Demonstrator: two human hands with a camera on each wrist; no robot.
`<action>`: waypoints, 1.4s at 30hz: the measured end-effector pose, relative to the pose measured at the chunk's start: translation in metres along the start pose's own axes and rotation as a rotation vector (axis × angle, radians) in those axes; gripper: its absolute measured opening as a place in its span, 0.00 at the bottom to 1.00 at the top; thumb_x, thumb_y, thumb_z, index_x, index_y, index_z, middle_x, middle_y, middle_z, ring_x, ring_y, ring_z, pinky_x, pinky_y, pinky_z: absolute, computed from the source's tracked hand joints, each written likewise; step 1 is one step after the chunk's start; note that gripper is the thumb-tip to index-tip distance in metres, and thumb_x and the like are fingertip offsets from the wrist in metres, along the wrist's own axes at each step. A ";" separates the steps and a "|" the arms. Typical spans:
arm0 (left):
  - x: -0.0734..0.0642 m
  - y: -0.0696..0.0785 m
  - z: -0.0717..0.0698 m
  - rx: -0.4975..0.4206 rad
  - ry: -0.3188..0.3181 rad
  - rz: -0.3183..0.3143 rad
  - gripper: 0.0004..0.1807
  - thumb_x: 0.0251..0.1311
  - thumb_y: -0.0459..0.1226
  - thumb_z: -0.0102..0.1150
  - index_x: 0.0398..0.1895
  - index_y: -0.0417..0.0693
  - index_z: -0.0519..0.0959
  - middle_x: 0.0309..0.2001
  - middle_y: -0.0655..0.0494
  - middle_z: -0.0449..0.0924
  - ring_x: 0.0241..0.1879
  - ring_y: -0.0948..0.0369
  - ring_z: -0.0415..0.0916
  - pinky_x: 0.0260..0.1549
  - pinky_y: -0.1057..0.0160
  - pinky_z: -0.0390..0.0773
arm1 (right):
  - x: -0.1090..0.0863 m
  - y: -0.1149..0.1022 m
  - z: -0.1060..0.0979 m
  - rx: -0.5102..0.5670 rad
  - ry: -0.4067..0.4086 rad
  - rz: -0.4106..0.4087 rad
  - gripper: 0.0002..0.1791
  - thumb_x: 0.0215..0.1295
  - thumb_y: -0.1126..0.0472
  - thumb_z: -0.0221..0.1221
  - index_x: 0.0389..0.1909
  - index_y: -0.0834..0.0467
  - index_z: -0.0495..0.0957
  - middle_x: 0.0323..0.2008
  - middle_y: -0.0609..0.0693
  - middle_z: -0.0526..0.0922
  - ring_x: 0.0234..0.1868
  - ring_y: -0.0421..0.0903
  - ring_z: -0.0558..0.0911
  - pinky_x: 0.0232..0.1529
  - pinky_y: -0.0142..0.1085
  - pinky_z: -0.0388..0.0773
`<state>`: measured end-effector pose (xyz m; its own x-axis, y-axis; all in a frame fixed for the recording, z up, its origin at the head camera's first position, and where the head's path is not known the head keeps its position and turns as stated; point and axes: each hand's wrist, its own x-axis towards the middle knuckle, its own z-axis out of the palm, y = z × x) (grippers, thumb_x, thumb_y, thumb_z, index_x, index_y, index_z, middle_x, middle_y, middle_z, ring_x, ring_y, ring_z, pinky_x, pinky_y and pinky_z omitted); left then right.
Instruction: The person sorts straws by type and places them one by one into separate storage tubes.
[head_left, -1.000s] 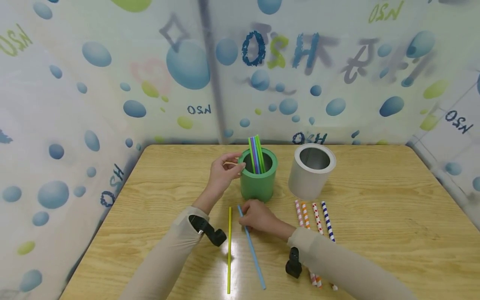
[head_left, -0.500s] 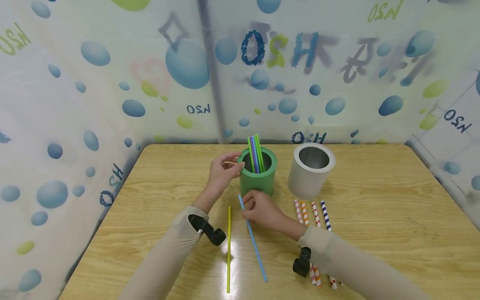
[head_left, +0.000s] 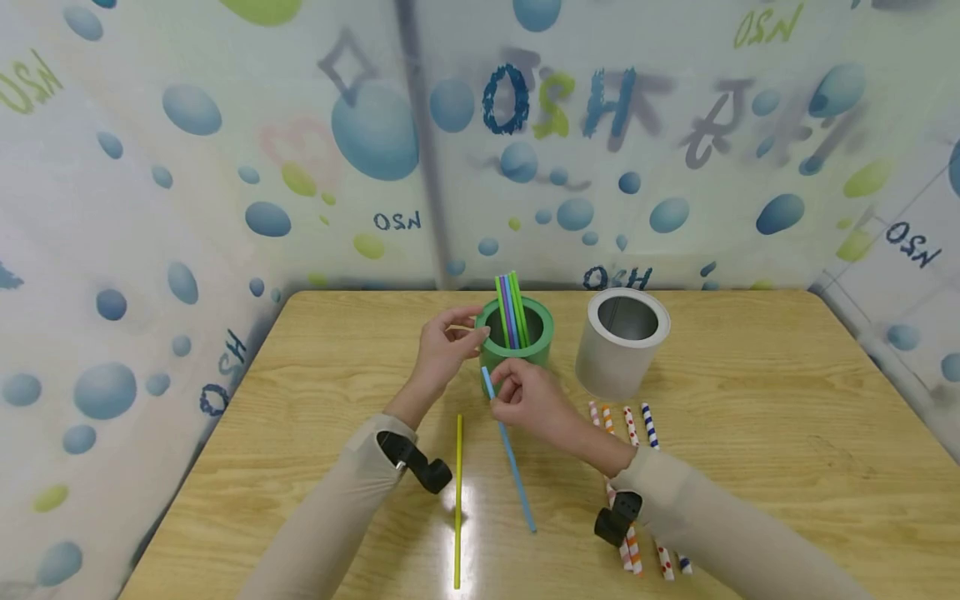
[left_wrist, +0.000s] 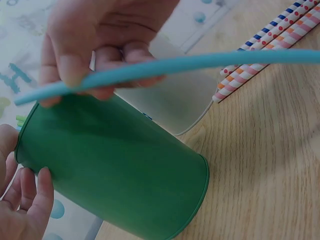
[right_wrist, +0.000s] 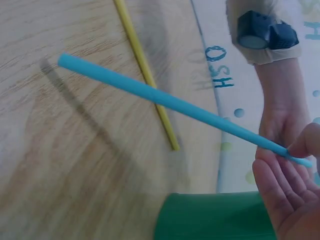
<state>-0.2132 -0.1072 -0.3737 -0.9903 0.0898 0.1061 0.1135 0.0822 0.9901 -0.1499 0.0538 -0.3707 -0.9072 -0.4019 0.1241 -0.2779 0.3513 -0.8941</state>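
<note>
My right hand (head_left: 536, 402) pinches a light blue drinking straw (head_left: 517, 479) near its upper end, thumb against fingers. The straw slants in front of the green can (left_wrist: 120, 170), its lower end toward me and clear of the wood, with its shadow apart from it in the right wrist view. At the can's left rim, my left hand (head_left: 444, 342) grips the edge with thumb and fingers. Several green, purple and blue straws (head_left: 512, 310) stand together inside that can. A yellow straw (head_left: 458, 500) lies on the table to the left of the blue one.
A white can (head_left: 611, 362) with a dark inside stands right of the green one. Several striped and dotted paper straws (head_left: 651, 429) lie in front of it, partly under my right forearm. Behind the wooden table (head_left: 780, 400) hangs a patterned sheet (head_left: 675, 167).
My right hand has lifted the blue straw off the table and raised it toward the green can, its top end leading. My left hand stays at the rim.
</note>
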 end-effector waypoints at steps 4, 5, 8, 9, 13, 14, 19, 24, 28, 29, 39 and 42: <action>0.000 -0.001 0.000 -0.004 0.004 -0.007 0.18 0.56 0.31 0.60 0.51 0.40 0.76 0.38 0.48 0.70 0.32 0.60 0.71 0.30 0.62 0.81 | 0.001 -0.011 -0.012 0.025 0.019 -0.025 0.11 0.49 0.72 0.56 0.37 0.65 0.71 0.23 0.49 0.75 0.22 0.42 0.73 0.24 0.30 0.73; 0.000 -0.001 0.000 -0.007 0.004 -0.009 0.18 0.56 0.31 0.60 0.51 0.40 0.76 0.38 0.48 0.70 0.32 0.60 0.72 0.30 0.62 0.81 | 0.002 -0.013 -0.015 0.033 0.031 -0.029 0.12 0.50 0.72 0.56 0.37 0.65 0.71 0.23 0.49 0.75 0.22 0.42 0.74 0.24 0.30 0.73; 0.000 0.000 0.000 -0.011 0.006 -0.014 0.18 0.55 0.31 0.60 0.51 0.40 0.76 0.38 0.48 0.70 0.32 0.61 0.72 0.30 0.62 0.81 | 0.005 -0.019 -0.026 0.049 0.072 -0.040 0.12 0.50 0.72 0.56 0.38 0.65 0.71 0.24 0.50 0.76 0.23 0.43 0.75 0.25 0.30 0.73; 0.000 0.000 0.000 -0.011 0.004 -0.015 0.18 0.55 0.31 0.60 0.51 0.40 0.76 0.38 0.48 0.70 0.32 0.61 0.72 0.30 0.62 0.81 | 0.006 -0.021 -0.030 0.054 0.087 -0.046 0.12 0.50 0.73 0.55 0.38 0.66 0.70 0.24 0.51 0.76 0.23 0.42 0.75 0.25 0.30 0.73; 0.000 0.000 0.000 -0.004 0.004 -0.027 0.18 0.55 0.32 0.61 0.51 0.40 0.76 0.38 0.48 0.71 0.33 0.61 0.72 0.31 0.61 0.81 | 0.016 -0.026 -0.048 0.062 0.153 -0.056 0.12 0.50 0.73 0.55 0.39 0.66 0.71 0.23 0.52 0.76 0.22 0.42 0.75 0.24 0.30 0.73; 0.001 0.001 0.000 -0.001 0.003 -0.029 0.18 0.55 0.32 0.61 0.51 0.40 0.76 0.38 0.48 0.71 0.33 0.61 0.72 0.31 0.61 0.81 | 0.019 -0.028 -0.054 0.060 0.167 -0.062 0.13 0.50 0.73 0.54 0.39 0.67 0.71 0.23 0.52 0.76 0.21 0.42 0.75 0.23 0.31 0.73; 0.001 0.002 -0.001 -0.005 -0.004 -0.043 0.20 0.55 0.32 0.61 0.52 0.39 0.75 0.39 0.48 0.71 0.32 0.62 0.72 0.33 0.60 0.81 | 0.033 -0.036 -0.080 0.032 0.208 -0.086 0.13 0.54 0.71 0.53 0.42 0.66 0.70 0.26 0.54 0.77 0.22 0.45 0.76 0.26 0.35 0.75; -0.002 0.008 0.000 -0.007 -0.021 -0.058 0.20 0.56 0.30 0.60 0.53 0.36 0.74 0.38 0.48 0.70 0.32 0.62 0.71 0.36 0.54 0.80 | 0.048 -0.045 -0.099 0.011 0.243 -0.093 0.13 0.56 0.70 0.52 0.43 0.66 0.69 0.26 0.54 0.76 0.22 0.46 0.76 0.28 0.36 0.76; -0.008 0.021 0.001 0.005 -0.023 -0.054 0.19 0.56 0.29 0.59 0.52 0.34 0.74 0.38 0.47 0.70 0.32 0.63 0.71 0.37 0.53 0.80 | 0.059 -0.054 -0.110 -0.011 0.276 -0.108 0.13 0.56 0.69 0.51 0.44 0.67 0.69 0.26 0.54 0.76 0.21 0.46 0.77 0.30 0.37 0.78; -0.009 0.023 0.001 0.008 -0.023 -0.051 0.19 0.56 0.29 0.59 0.52 0.34 0.74 0.38 0.47 0.70 0.31 0.63 0.71 0.36 0.54 0.80 | 0.062 -0.056 -0.112 -0.009 0.282 -0.114 0.13 0.57 0.69 0.51 0.44 0.68 0.69 0.25 0.54 0.76 0.21 0.46 0.78 0.30 0.37 0.79; -0.011 0.027 0.000 0.006 -0.022 -0.048 0.19 0.56 0.29 0.59 0.52 0.34 0.74 0.37 0.47 0.70 0.31 0.63 0.70 0.35 0.57 0.80 | 0.090 -0.076 -0.127 0.006 0.339 -0.126 0.13 0.55 0.69 0.52 0.43 0.64 0.69 0.26 0.55 0.78 0.22 0.49 0.79 0.28 0.34 0.80; -0.010 0.026 0.001 0.005 -0.024 -0.045 0.19 0.56 0.29 0.59 0.52 0.34 0.74 0.37 0.47 0.70 0.31 0.63 0.71 0.36 0.54 0.80 | 0.096 -0.079 -0.129 -0.018 0.346 -0.114 0.13 0.56 0.68 0.52 0.44 0.63 0.69 0.28 0.55 0.79 0.22 0.47 0.80 0.29 0.33 0.80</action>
<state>-0.1999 -0.1054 -0.3495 -0.9922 0.1099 0.0589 0.0691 0.0917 0.9934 -0.2556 0.0970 -0.2323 -0.9224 -0.1304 0.3635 -0.3860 0.3364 -0.8590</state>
